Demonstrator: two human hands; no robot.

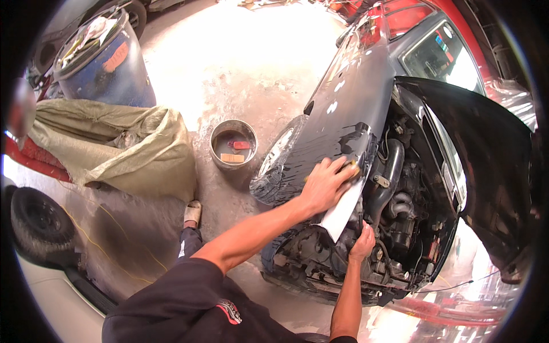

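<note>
My left hand [325, 184] is curled over a small yellow-and-dark pad [353, 168] on the dark grey front fender [337, 114] of a car; the fender has wet streaks and pale patches. A white panel edge [343, 211] shows below that hand. My right hand [362, 243] is closed at the inner edge of the engine bay [400, 206], around something dark that I cannot make out. The raised black hood [480, 160] is to the right.
A bucket [213, 144] of murky water holds red and tan blocks, left of the wheel [269, 166]. A draped tarp [143, 160], blue drum [91, 74] and tire [40, 220] stand left. Yellow cords [86, 234] cross the floor near my foot [191, 214].
</note>
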